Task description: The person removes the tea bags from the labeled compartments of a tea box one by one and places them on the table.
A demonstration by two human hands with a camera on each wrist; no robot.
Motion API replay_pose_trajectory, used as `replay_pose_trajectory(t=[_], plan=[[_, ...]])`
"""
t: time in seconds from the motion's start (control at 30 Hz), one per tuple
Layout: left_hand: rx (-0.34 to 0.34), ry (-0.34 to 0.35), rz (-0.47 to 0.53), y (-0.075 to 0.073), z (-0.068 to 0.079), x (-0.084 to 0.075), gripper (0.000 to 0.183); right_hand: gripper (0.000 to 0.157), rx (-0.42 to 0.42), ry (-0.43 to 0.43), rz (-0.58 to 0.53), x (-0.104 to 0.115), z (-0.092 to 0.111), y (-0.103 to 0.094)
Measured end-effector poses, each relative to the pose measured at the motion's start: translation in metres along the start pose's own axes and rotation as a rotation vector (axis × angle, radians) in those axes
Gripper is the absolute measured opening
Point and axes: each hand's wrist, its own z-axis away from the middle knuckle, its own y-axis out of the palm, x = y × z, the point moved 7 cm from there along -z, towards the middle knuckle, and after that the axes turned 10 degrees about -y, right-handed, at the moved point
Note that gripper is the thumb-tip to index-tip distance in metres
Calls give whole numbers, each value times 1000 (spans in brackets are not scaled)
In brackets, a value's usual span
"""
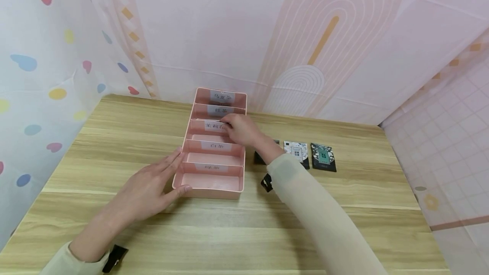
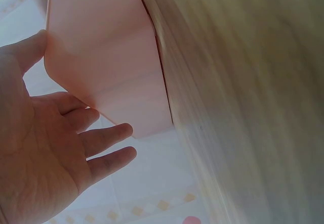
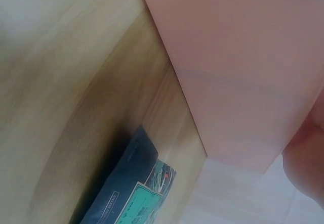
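Observation:
A long pink box point(image 1: 214, 193) stands on the table, split by dividers into several compartments with handwritten white labels. My left hand point(image 1: 147, 190) touches its near left corner, thumb at the front rim and fingers along the left side. Loosely spread fingers point(image 2: 109, 140) meet the rim in the left wrist view. My right hand point(image 1: 244, 133) reaches over the box's right side and pinches the top edge of the middle labelled divider point(image 1: 198, 125). Its fingertips are partly hidden. Only a small part of that hand shows in the right wrist view.
Right of the box lie a white-and-black packet point(image 1: 296, 152), a green-and-black packet point(image 1: 323, 157) and a dark packet point(image 1: 261, 157) partly behind the right arm. Black straps point(image 1: 266, 182) hang at both wrists. A patterned cloth point(image 1: 214, 33) hangs behind the wooden table point(image 1: 214, 237).

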Motion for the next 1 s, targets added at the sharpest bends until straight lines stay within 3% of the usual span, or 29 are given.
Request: replay_pose_trajectory(t=[1.0], plan=[[2, 4, 10, 2, 0, -1, 83, 17, -64, 75, -220, -8, 4, -14]])
